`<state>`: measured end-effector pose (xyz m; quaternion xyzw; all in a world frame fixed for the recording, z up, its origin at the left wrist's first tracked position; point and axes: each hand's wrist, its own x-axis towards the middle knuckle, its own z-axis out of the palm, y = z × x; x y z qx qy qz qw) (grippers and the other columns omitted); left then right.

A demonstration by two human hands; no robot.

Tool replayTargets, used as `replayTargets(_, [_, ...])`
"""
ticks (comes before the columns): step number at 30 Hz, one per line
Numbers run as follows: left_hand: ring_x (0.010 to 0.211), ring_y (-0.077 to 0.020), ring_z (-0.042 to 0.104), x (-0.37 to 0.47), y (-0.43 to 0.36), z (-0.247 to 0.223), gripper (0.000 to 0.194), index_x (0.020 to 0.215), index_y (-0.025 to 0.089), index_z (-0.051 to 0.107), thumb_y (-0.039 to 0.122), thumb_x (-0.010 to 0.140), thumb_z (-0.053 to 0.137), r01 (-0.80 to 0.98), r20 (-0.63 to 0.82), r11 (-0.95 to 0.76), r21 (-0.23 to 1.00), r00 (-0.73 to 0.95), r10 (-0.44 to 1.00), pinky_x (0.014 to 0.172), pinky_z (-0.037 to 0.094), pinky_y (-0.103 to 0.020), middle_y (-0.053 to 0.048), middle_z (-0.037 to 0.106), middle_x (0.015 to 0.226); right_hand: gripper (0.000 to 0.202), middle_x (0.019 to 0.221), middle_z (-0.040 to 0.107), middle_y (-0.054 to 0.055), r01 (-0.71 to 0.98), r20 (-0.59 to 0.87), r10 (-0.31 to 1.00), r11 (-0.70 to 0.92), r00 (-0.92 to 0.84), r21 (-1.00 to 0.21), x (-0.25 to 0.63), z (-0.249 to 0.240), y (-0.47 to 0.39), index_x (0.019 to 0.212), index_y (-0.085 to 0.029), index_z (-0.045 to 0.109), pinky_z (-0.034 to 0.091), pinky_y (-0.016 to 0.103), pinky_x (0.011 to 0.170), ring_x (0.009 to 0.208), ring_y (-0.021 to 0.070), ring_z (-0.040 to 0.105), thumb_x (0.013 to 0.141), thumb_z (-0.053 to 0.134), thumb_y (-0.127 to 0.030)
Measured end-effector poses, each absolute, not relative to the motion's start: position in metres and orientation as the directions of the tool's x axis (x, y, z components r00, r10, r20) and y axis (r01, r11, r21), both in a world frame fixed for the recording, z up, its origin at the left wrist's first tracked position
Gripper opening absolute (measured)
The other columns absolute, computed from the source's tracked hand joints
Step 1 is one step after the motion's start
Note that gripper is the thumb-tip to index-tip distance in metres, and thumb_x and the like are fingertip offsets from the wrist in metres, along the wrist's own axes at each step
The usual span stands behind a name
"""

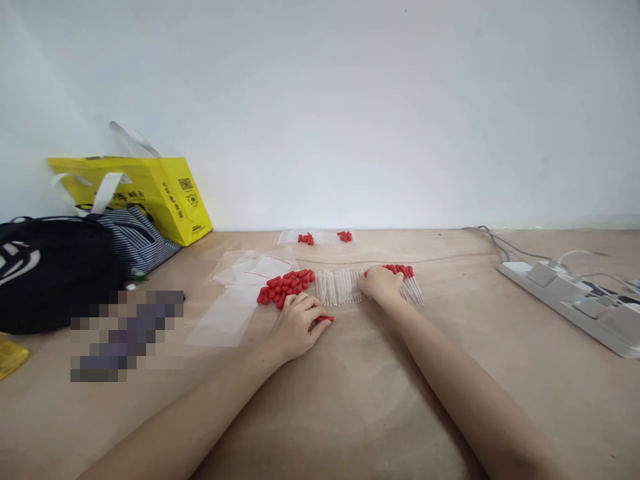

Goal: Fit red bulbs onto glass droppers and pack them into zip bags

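My left hand (299, 325) rests on the wooden table (350, 400) with its fingers closed on a small red rubber cap (324, 319). Just beyond it lies a heap of loose red caps (285, 287). A row of clear thin tubes (340, 287) lies side by side in the middle. My right hand (381, 283) rests knuckles-up on the right part of that row, over tubes that carry red caps (403, 270). What its fingers hold is hidden.
Clear zip bags (240, 293) lie left of the caps, and a bag with capped tubes (325, 237) lies near the wall. A yellow bag (150, 193), striped bag (133, 240) and black bag (45, 267) stand at left. A white power strip (580, 300) with cables is at right.
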<state>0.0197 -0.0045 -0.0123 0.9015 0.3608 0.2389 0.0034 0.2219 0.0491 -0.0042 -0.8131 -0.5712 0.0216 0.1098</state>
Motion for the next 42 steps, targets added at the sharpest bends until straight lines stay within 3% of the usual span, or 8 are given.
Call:
replayTargets(8, [0.083, -0.0172, 0.050, 0.020, -0.005, -0.009, 0.010, 0.082, 0.019, 0.055, 0.025, 0.081, 0.047, 0.650, 0.401, -0.728, 0.218, 0.620, 0.674, 0.075, 0.028, -0.033, -0.001, 0.061, 0.084, 0.024, 0.085, 0.063, 0.015, 0.950, 0.167, 0.953, -0.214, 0.255, -0.228, 0.229, 0.004, 0.036, 0.080, -0.011, 0.060, 0.034, 0.033, 0.071, 0.084, 0.0244, 0.056, 0.077, 0.042, -0.027])
replayTargets(12, [0.080, -0.0160, 0.052, 0.018, -0.002, -0.015, 0.011, 0.088, 0.020, 0.054, 0.026, 0.083, 0.046, 0.651, 0.414, -0.721, 0.237, 0.604, 0.681, 0.079, 0.026, -0.034, 0.000, 0.063, 0.084, 0.020, 0.079, 0.062, 0.007, 0.918, 0.365, 0.930, 0.186, -0.049, -0.350, 0.239, -0.002, 0.006, 0.083, -0.014, 0.054, 0.036, 0.023, 0.063, 0.074, 0.0150, 0.056, 0.083, 0.036, -0.024])
replayTargets(15, [0.084, -0.0170, 0.052, 0.017, 0.001, -0.020, 0.023, 0.105, 0.021, 0.050, 0.028, 0.083, 0.047, 0.661, 0.444, -0.711, 0.239, 0.577, 0.686, 0.082, 0.024, -0.035, -0.001, 0.064, 0.085, 0.018, 0.077, 0.061, 0.004, 0.813, 0.484, 0.829, 0.473, -0.280, -0.341, 0.244, -0.015, -0.020, 0.083, -0.016, 0.052, 0.037, 0.024, 0.065, 0.070, 0.0137, 0.055, 0.085, 0.035, -0.022])
replayTargets(17, [0.083, -0.0171, 0.052, 0.018, 0.001, -0.021, 0.028, 0.110, 0.022, 0.049, 0.028, 0.083, 0.047, 0.659, 0.455, -0.713, 0.239, 0.573, 0.682, 0.083, 0.023, -0.036, -0.001, 0.064, 0.082, 0.019, 0.082, 0.062, 0.004, 0.778, 0.503, 0.791, 0.544, -0.349, -0.314, 0.245, -0.023, -0.032, 0.088, -0.017, 0.053, 0.036, 0.027, 0.069, 0.072, 0.0138, 0.055, 0.086, 0.034, -0.020])
replayTargets(22, [0.078, -0.0149, 0.053, 0.021, -0.001, -0.017, 0.018, 0.094, 0.024, 0.059, 0.029, 0.085, 0.044, 0.639, 0.470, -0.733, 0.234, 0.586, 0.660, 0.083, 0.022, -0.036, 0.001, 0.066, 0.080, 0.021, 0.086, 0.063, 0.003, 0.763, 0.498, 0.778, 0.570, -0.383, -0.303, 0.237, -0.032, -0.040, 0.096, -0.019, 0.052, 0.034, 0.029, 0.073, 0.074, 0.0136, 0.055, 0.086, 0.034, -0.016])
replayTargets(29, [0.076, -0.0142, 0.054, 0.023, -0.005, -0.014, 0.020, 0.091, 0.023, 0.060, 0.029, 0.085, 0.042, 0.632, 0.475, -0.731, 0.257, 0.576, 0.665, 0.084, 0.022, -0.036, 0.000, 0.066, 0.079, 0.020, 0.083, 0.064, 0.004, 0.747, 0.516, 0.748, 0.606, -0.416, -0.275, 0.226, -0.031, -0.039, 0.093, -0.017, 0.053, 0.031, 0.029, 0.072, 0.071, 0.0125, 0.056, 0.085, 0.035, -0.014])
replayTargets(38, [0.069, -0.0131, 0.054, 0.030, -0.008, -0.018, 0.021, 0.087, 0.022, 0.059, 0.034, 0.084, 0.042, 0.619, 0.455, -0.651, 0.439, 0.472, 0.755, 0.080, 0.027, -0.035, 0.002, 0.065, 0.075, 0.022, 0.073, 0.061, 0.003, 0.674, 0.603, 0.688, 0.669, -0.403, -0.313, 0.222, -0.033, -0.043, 0.094, -0.016, 0.054, 0.031, 0.027, 0.066, 0.063, 0.0120, 0.050, 0.084, 0.035, -0.014])
replayTargets(42, [0.068, -0.0131, 0.053, 0.031, -0.010, -0.017, 0.020, 0.083, 0.022, 0.059, 0.033, 0.083, 0.042, 0.603, 0.443, -0.650, 0.462, 0.478, 0.758, 0.080, 0.026, -0.035, 0.003, 0.064, 0.072, 0.025, 0.067, 0.057, 0.002, 0.682, 0.626, 0.651, 0.688, -0.429, -0.248, 0.225, -0.034, -0.041, 0.090, -0.016, 0.057, 0.029, 0.026, 0.063, 0.060, 0.0118, 0.046, 0.081, 0.035, -0.010])
